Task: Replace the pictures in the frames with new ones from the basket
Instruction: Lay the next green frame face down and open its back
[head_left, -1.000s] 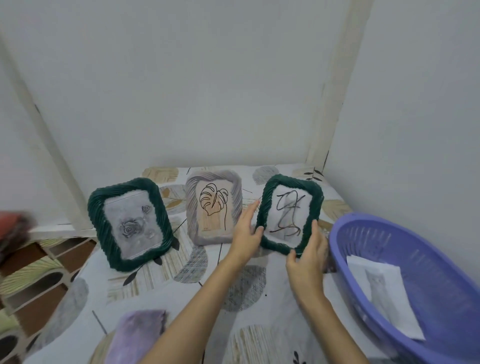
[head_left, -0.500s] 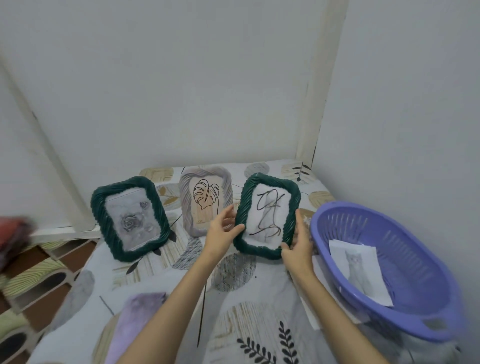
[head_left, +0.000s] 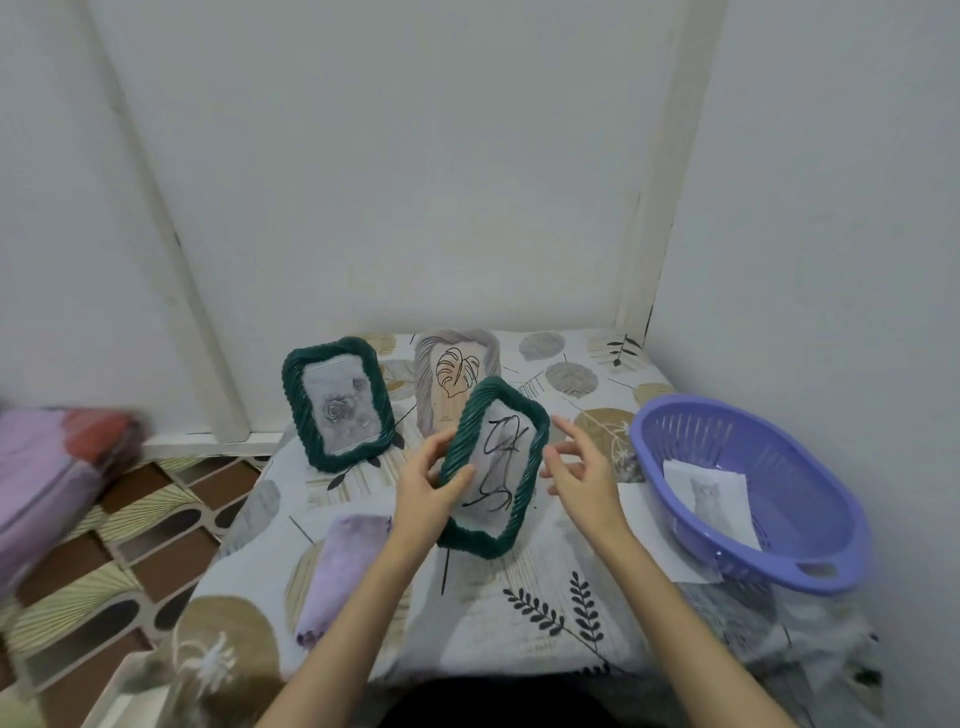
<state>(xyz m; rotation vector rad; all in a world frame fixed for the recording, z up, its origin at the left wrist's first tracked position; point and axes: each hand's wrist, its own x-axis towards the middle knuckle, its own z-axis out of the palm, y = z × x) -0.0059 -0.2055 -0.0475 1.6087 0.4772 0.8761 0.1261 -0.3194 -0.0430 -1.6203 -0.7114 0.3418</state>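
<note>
My left hand (head_left: 432, 486) grips the left edge of a green rope-edged frame (head_left: 522, 475) that holds a black scribble drawing, lifted and tilted above the table. My right hand (head_left: 579, 467) hovers just right of that frame, fingers spread, not touching it. A second green frame (head_left: 291, 400) with a grey rose picture stands at the back left. A pale lilac frame (head_left: 428, 379) with a leaf line drawing stands behind the held one. The purple basket (head_left: 831, 493) on the right holds a cat picture (head_left: 709, 496).
A folded lilac cloth (head_left: 340, 566) lies on the leaf-patterned tablecloth (head_left: 545, 618) at the front left. A white sheet (head_left: 636, 512) lies partly under the basket. White walls close the back and right. Pink and red fabric (head_left: 47, 467) sits at the far left above a tiled floor.
The scribble frame has been lifted off the table and brought toward me, tilted. My right hand has let go of it and opened; my left hand keeps its grip.
</note>
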